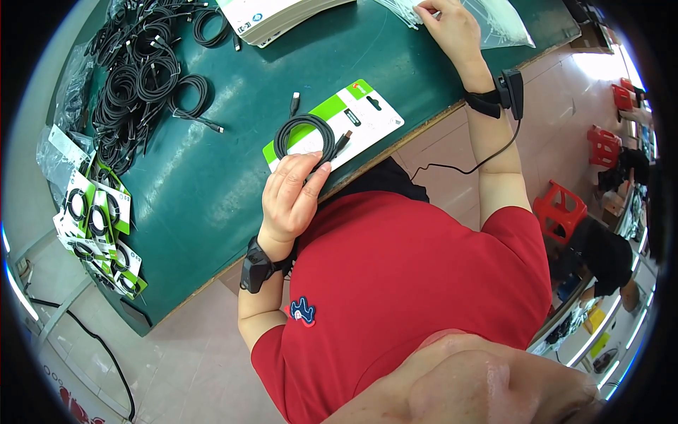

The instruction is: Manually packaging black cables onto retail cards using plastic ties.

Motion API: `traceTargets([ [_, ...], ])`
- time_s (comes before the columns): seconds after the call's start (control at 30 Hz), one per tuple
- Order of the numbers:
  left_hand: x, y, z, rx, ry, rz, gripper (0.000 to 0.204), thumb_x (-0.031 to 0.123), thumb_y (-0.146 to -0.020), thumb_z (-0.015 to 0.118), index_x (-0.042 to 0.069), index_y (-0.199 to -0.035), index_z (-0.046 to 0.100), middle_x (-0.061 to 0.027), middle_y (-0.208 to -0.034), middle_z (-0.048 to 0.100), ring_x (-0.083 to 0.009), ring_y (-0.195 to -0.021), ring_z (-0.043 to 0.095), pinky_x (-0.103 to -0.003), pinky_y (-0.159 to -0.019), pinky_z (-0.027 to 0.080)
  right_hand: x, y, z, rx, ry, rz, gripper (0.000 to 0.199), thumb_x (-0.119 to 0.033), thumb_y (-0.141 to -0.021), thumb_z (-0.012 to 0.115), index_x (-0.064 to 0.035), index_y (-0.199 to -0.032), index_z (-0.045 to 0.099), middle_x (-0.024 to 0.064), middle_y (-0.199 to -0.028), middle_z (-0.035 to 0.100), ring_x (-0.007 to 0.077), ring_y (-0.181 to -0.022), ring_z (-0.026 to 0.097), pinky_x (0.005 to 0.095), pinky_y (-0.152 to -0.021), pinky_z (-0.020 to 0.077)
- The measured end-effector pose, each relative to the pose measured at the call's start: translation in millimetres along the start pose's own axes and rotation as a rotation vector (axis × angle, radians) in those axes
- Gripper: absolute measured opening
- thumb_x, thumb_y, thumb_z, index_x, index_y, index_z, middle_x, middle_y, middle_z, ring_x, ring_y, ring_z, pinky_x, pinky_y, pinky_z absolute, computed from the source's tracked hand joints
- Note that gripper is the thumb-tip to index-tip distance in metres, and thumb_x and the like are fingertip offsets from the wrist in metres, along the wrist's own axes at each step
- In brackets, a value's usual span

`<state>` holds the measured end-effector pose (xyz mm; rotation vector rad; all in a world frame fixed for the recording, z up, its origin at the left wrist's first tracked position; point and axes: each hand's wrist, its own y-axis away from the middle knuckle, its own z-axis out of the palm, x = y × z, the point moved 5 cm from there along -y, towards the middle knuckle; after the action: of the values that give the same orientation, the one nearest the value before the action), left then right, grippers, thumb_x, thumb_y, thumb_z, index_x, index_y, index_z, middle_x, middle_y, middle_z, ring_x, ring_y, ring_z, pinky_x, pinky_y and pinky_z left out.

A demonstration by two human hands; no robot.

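My left hand (291, 196) is closed on the lower edge of a coiled black cable (306, 119), thumb and fingers pinching it. The coil lies on a green and white packaging card (367, 120) with a hanging slot, near the table's front edge. One cable plug points away from me, the other to the right across the card. At the far right, my right hand (452, 30) reaches to a bunch of thin white plastic strips (401, 10) that look like cable ties. Its thumb and finger are pinched beside the strips; what is between them is too small to make out.
A large heap of coiled black cables (138, 85) covers the far left of the green table (205, 205). Carded cables (99, 219) are piled at the left edge. A stack of white cards (282, 18) stands at the back, and a clear bag (505, 25) lies beyond my right hand.
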<state>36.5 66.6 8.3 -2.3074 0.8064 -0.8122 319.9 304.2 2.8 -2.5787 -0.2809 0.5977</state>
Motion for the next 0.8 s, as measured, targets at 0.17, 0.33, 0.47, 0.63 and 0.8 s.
traceTargets([
  [0.17,0.3,-0.6,-3.1,0.014,0.006,-0.006,0.028,-0.005,-0.072,0.072,-0.002,-0.1,0.073,-0.0158,-0.107,0.069,-0.031,-0.091,0.069,-0.038,-0.075,0.056,1.9,-0.7,-5.5,0.023,-0.018,0.003,0.011,-0.016,-0.084,0.072,-0.0056,-0.088,0.074,0.0138,-0.084,0.068,0.0322,-0.078,0.067,0.0395,-0.072,0.053],
  [0.33,0.0,0.7,-4.7,0.031,0.004,-0.008,0.028,-0.006,-0.072,0.072,-0.002,-0.099,0.073,-0.0159,-0.106,0.069,-0.0311,-0.091,0.069,-0.038,-0.074,0.056,39.6,-0.1,14.7,-0.165,0.143,0.121,0.014,-0.015,-0.087,0.073,-0.0035,-0.094,0.074,0.0102,-0.08,0.069,0.0229,-0.07,0.067,0.0344,-0.064,0.0517],
  [0.47,-0.7,2.2,-8.8,0.034,0.01,-0.029,0.028,-0.007,-0.072,0.072,-0.002,-0.099,0.073,-0.016,-0.106,0.07,-0.0314,-0.091,0.07,-0.038,-0.074,0.056,31.0,-0.8,-14.0,-0.126,-0.429,0.194,0.016,-0.015,-0.091,0.073,0.0004,-0.097,0.072,0.0045,-0.078,0.07,0.0126,-0.066,0.065,0.0274,-0.06,0.0498],
  [0.63,0.1,1.7,-15.2,0.055,0.017,-0.047,0.027,-0.007,-0.072,0.072,-0.002,-0.099,0.073,-0.0161,-0.106,0.07,-0.0318,-0.091,0.07,-0.038,-0.075,0.056,35.9,10.0,-30.4,-0.37,-1.389,0.343,0.013,-0.005,-0.095,0.066,0.0003,-0.106,0.071,0.0066,-0.097,0.067,0.0112,-0.077,0.061,0.0252,-0.067,0.0481],
  [0.8,-0.6,2.6,-15.0,0.044,0.026,-0.069,0.028,-0.007,-0.072,0.071,-0.002,-0.099,0.073,-0.0161,-0.105,0.07,-0.0319,-0.091,0.07,-0.039,-0.076,0.056,-45.9,36.2,-36.3,-0.572,-1.553,0.213,0.016,0.001,-0.095,0.06,0.0015,-0.109,0.069,0.0099,-0.105,0.062,0.0127,-0.076,0.055,0.0257,-0.068,0.0444],
])
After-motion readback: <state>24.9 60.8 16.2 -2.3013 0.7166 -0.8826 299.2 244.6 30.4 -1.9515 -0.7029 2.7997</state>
